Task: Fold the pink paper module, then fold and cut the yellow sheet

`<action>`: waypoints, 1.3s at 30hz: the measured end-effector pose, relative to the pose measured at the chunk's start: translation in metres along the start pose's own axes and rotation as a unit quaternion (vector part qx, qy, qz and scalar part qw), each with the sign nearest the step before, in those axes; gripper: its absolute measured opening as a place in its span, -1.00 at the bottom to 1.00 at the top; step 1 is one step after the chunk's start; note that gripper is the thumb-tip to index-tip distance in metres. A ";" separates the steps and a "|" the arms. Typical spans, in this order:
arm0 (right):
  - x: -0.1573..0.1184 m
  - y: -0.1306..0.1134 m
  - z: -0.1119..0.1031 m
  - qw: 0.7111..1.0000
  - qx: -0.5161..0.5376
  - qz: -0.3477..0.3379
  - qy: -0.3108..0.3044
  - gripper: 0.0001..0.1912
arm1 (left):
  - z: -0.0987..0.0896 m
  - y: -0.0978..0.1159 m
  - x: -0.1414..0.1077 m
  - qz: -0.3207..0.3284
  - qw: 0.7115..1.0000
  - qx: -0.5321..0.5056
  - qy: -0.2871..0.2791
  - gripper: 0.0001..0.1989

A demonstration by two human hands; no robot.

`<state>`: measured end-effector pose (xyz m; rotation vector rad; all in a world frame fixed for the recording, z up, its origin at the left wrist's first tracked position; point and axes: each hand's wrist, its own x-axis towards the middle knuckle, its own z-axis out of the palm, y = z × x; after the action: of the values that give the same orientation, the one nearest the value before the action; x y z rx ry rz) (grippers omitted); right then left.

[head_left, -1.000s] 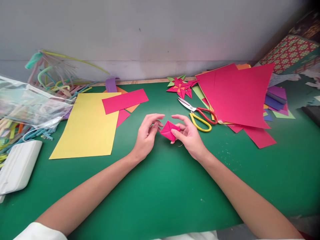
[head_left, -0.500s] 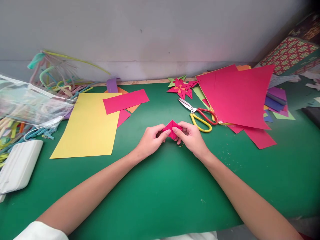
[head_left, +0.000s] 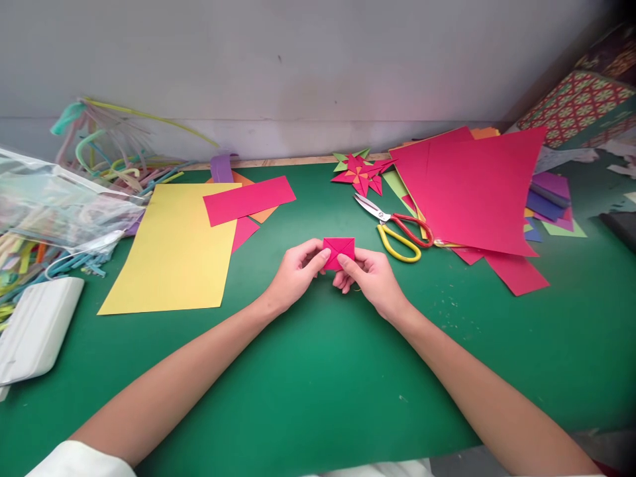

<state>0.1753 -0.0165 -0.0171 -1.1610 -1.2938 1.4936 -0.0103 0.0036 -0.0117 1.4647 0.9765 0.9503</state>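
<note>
A small folded square of red paper (head_left: 340, 246) is held up between both hands at the middle of the view, its top edge level and crease lines meeting near its centre. My left hand (head_left: 300, 268) pinches its left side, thumb on the front. On the lower right, my right hand (head_left: 371, 273) grips it with the thumb pressed on the front face; the other fingers curl underneath, partly hidden. Just beyond my right hand lie scissors (head_left: 392, 225) with one red and one yellow handle, blades slightly parted. Folded paper stars (head_left: 358, 173) in red, green and orange rest behind them.
A yellow sheet (head_left: 173, 248) and a red strip (head_left: 251, 200) lie to the left on the green table (head_left: 308, 391). Large red sheets (head_left: 472, 192) are stacked at the right. At far left are pipe cleaners (head_left: 99, 159), a clear plastic bag (head_left: 64, 205) and a white device (head_left: 44, 328).
The red paper has turned from point-up, like a diamond, to having a level top edge. Both hands have shifted slightly and still hold it.
</note>
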 end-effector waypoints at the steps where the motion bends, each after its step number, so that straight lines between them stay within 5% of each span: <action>1: 0.000 0.000 0.000 1.000 -0.013 -0.011 0.016 -0.53 | 0.000 -0.001 0.000 0.000 1.000 0.001 0.001 -0.67; 6: 0.002 -0.003 -0.004 0.988 -0.063 -0.084 0.111 -0.68 | 0.000 -0.005 -0.001 -0.005 1.000 0.025 -0.002 -0.70; 39: 0.003 0.000 -0.008 0.995 -0.032 -0.067 0.065 -0.68 | 0.002 -0.010 0.000 -0.021 1.000 0.013 -0.004 -0.76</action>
<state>0.1826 -0.0115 -0.0174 -1.1693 -1.3121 1.2674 -0.0095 0.0035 -0.0217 1.4632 1.0129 0.9044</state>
